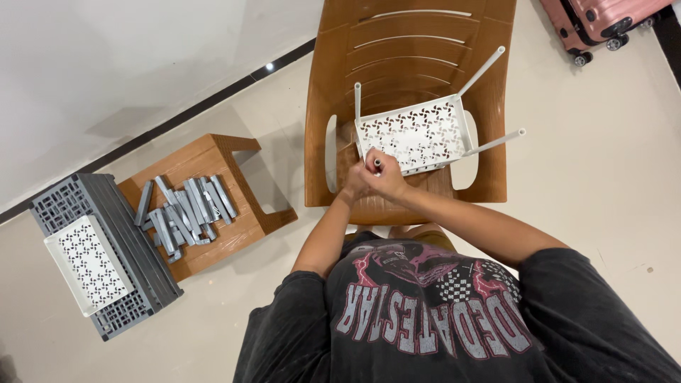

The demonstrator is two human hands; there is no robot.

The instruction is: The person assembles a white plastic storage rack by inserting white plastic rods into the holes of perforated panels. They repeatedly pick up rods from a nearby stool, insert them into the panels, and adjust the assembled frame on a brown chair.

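Black T-shirt (pixel 440 312) with a faded print fills the bottom of the view, and both bare forearms reach forward from it to the seat of a brown plastic chair (pixel 408 42). On that seat lies a white perforated shelf tray (pixel 418 135) with a pinwheel cut-out pattern. Three white tubes stand in its corners: one (pixel 357 103) at the rear left, one (pixel 482 71) slanting away at the rear right, one (pixel 496 143) pointing out to the right.

At the tray's near left corner the two hands meet. Left hand (pixel 357 181) is closed against the tray's edge beside the right; what exactly it grips cannot be told. Right hand (pixel 386 174) is curled shut around a fourth white tube (pixel 377 164), of which only the open end shows between the fingers (the rest is hidden inside the fist).

Well apart, to the left, stands a small brown wooden stool (pixel 234 152) that serves as a bench for a loose heap of grey tubes (pixel 184 209). Just beside the stool, on the pale tiled floor (pixel 624 177), lies a stack of grey perforated trays (pixel 135 245) with another white tray (pixel 89 262) on top. A pink suitcase (pixel 603 21) on wheels shows at the top right corner.
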